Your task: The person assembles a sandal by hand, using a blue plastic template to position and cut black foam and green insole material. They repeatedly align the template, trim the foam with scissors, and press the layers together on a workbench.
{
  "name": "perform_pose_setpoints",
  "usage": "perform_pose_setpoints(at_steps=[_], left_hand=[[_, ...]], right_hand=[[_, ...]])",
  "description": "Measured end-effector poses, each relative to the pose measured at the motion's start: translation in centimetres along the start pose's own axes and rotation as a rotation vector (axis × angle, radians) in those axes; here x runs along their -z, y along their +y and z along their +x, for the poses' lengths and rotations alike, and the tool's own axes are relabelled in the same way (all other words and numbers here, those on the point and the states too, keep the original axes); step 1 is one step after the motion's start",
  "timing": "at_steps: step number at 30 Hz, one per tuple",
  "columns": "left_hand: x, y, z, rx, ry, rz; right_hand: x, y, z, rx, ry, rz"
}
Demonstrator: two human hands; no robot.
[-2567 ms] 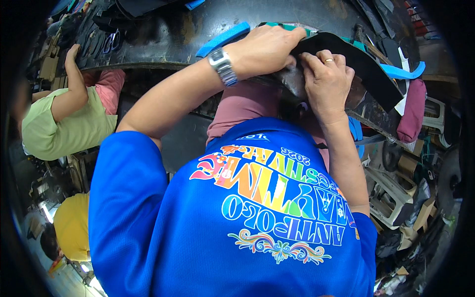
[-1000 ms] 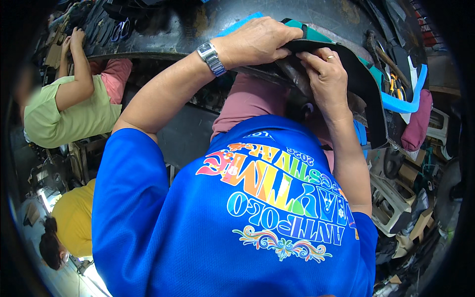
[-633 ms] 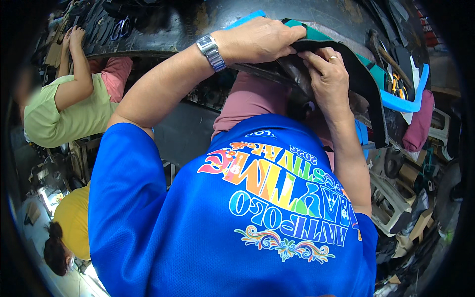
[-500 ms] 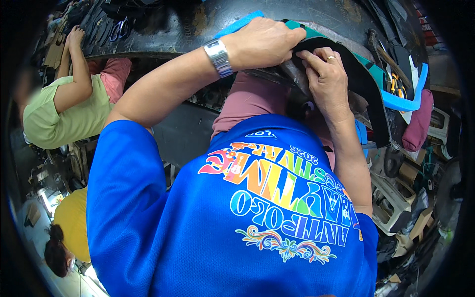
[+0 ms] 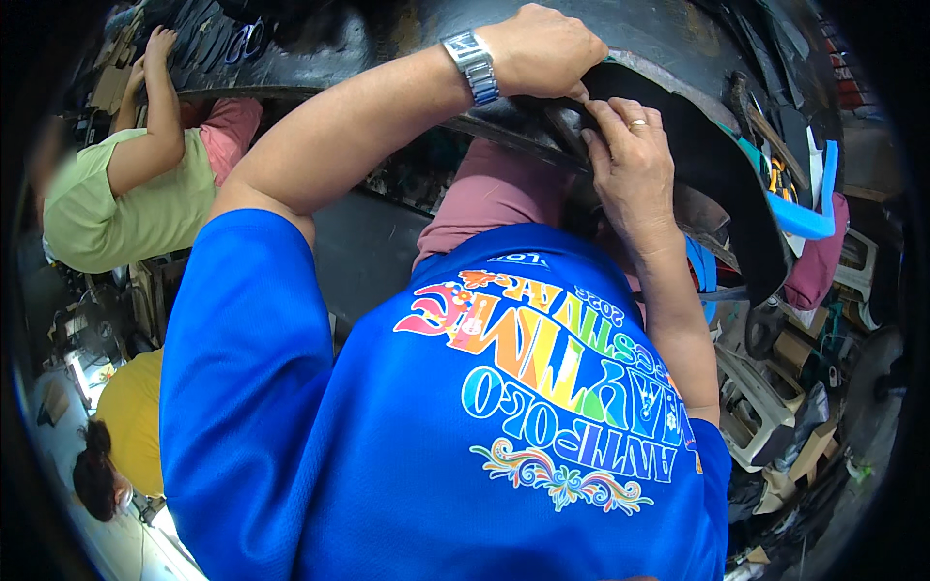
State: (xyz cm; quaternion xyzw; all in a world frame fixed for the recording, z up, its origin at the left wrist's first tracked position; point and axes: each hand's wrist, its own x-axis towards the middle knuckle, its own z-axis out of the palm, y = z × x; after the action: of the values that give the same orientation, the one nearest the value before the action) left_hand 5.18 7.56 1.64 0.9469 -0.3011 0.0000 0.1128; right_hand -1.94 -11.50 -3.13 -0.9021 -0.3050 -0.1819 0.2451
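A long, curved black sheet [image 5: 712, 160] of flexible material runs along the table's near edge, and its lower right end hangs over that edge. My left hand [image 5: 544, 50], with a metal watch at the wrist, reaches across from the left. Its thumb and fingers are closed on the sheet's left end. My right hand [image 5: 632, 160], wearing a ring, is just below and to the right, fingertips pinched on the sheet's near edge close to my left fingers. The exact grip points are partly hidden by the fingers.
A dark worktable [image 5: 368, 48] spans the top. At its right are a bent bright-blue strip [image 5: 809, 221], a wooden-handled tool [image 5: 778, 140] and a maroon cloth [image 5: 819, 261]. One person in light green [image 5: 126, 198] works at left; another in yellow [image 5: 136, 412] is lower left.
My left hand has moved slightly right and up, and my right hand a little down. The black sheet has shifted right, covering more of the teal piece. The blue strip by my left hand is out of sight.
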Motion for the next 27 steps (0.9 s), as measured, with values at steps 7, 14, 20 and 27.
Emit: perform_pose_setpoints(at_steps=[7,14,20,27], left_hand=[[4.3,-1.6,-1.3,0.294,-0.522,-0.524],[-2.0,-2.7,-3.9,-0.044,0.061,-0.443],[-3.6,-2.0,-5.2,0.051,0.175,-0.637],[-4.3,-1.6,-5.5,-0.025,0.264,-0.553]], right_hand=[[0.7,-0.2,0.9,-0.122,-0.071,0.034],[1.4,0.4,2.0,0.005,-0.046,0.044],[1.6,1.1,0.9,-0.052,-0.040,0.257],[2.2,0.9,1.8,-0.005,-0.089,0.237]])
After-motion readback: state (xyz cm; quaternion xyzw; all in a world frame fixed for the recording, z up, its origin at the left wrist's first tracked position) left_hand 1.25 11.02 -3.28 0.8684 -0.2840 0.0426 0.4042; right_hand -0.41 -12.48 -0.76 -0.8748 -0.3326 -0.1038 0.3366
